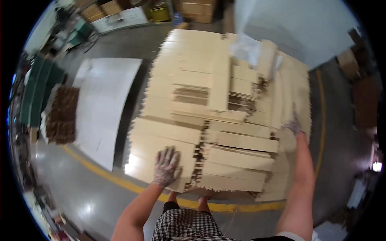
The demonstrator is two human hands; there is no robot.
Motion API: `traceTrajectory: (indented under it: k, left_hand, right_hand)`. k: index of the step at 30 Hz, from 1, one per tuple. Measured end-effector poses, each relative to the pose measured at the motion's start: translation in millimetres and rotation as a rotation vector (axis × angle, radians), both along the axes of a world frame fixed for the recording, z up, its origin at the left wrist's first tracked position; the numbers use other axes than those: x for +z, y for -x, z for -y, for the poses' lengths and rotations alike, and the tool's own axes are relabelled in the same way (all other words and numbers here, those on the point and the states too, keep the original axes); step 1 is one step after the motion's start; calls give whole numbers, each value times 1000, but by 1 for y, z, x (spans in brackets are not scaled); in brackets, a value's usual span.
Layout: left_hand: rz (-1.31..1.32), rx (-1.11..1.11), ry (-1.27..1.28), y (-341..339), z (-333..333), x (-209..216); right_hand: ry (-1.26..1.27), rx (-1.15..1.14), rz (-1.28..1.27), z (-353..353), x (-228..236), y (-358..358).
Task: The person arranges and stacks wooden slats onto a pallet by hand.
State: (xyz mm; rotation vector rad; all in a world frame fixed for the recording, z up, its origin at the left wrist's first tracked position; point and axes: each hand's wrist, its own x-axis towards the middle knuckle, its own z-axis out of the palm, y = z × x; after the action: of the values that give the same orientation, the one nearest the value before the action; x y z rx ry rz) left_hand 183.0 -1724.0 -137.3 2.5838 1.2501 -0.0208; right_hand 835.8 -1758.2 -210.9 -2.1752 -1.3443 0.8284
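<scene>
One blurry right hand, grip unclear

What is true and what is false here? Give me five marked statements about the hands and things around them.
1. The left hand wears a glove. True.
2. The right hand grips a hammer. False: no hammer shows; it is at the cream pieces on the right.
3. A white sheet lies left of the cream pieces. True.
4. The floor line is blue. False: it is yellow.
5. The person's garment is checked. True.
</scene>
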Motion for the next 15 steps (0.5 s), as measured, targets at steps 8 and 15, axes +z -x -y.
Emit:
traceTrajectory:
  k: [8,15]
  left_hand:
    - [-30,-25,-44,-1,2,-5]
    - [-63,-23,-30,-1,3,-3]
  right_hand:
    - [43,-349,72,-26,21,44]
    - [62,-339,93,-24,-5,19]
